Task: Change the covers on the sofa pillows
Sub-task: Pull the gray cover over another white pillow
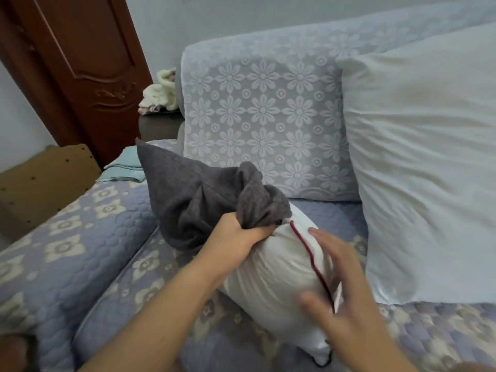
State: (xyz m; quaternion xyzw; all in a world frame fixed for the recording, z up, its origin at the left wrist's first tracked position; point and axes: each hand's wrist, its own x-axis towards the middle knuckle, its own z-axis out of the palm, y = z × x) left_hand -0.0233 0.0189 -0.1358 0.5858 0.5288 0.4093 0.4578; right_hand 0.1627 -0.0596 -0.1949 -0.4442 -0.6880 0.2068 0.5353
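Two bare hands were at work on the white pillow insert (271,280), which lay on the quilted sofa seat (112,285) in front of the floral back cushion (263,124). Your left hand (236,240) was clenched around a bunched fold of the grey cover (193,194), its fingers curled tight at the cover's open mouth where that mouth met the insert. The cover was only partly on: it wrapped the insert's far end, nearest the floral back cushion, and its loose corner stuck up and away toward the door side of that cushion. The near part of the insert was bare white, with a dark red cord (308,253) running along its seam from the cover's mouth toward you. Your right hand (346,285) was blurred; its fingers were spread and fairly straight, gripping nothing, over the insert beside the cord, and whether they touched the fabric I cannot tell. A large bare white pillow (429,162) leaned upright just beside the floral back cushion, on its window-free far side from the door. A folded pale teal cloth (123,167) lay on the seat past the grey cover, near the cushion's lower corner. A brown wooden door (80,63) stood well beyond the cushion.
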